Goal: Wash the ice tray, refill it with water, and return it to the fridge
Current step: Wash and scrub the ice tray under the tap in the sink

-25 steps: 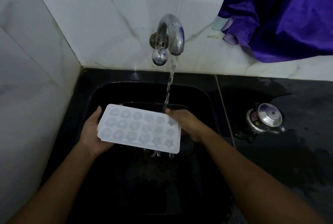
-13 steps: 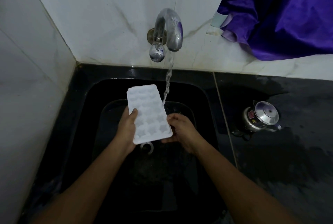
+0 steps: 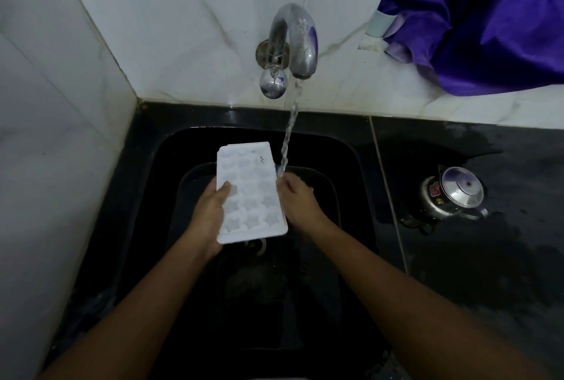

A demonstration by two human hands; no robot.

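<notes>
Left hand (image 3: 210,214) grips ice tray (image 3: 248,193) by its left long edge, thumb curled over the top face. Right hand (image 3: 297,199) sits against the right edge under the water stream (image 3: 290,135); can't tell if it pinches or only touches. Tray held tilted, lengthwise, above the black sink (image 3: 146,166), just left of the stream from the tap (image 3: 293,40). Likely light, flexible plastic and slick when wet, so best held by the rim on both long edges.
</notes>
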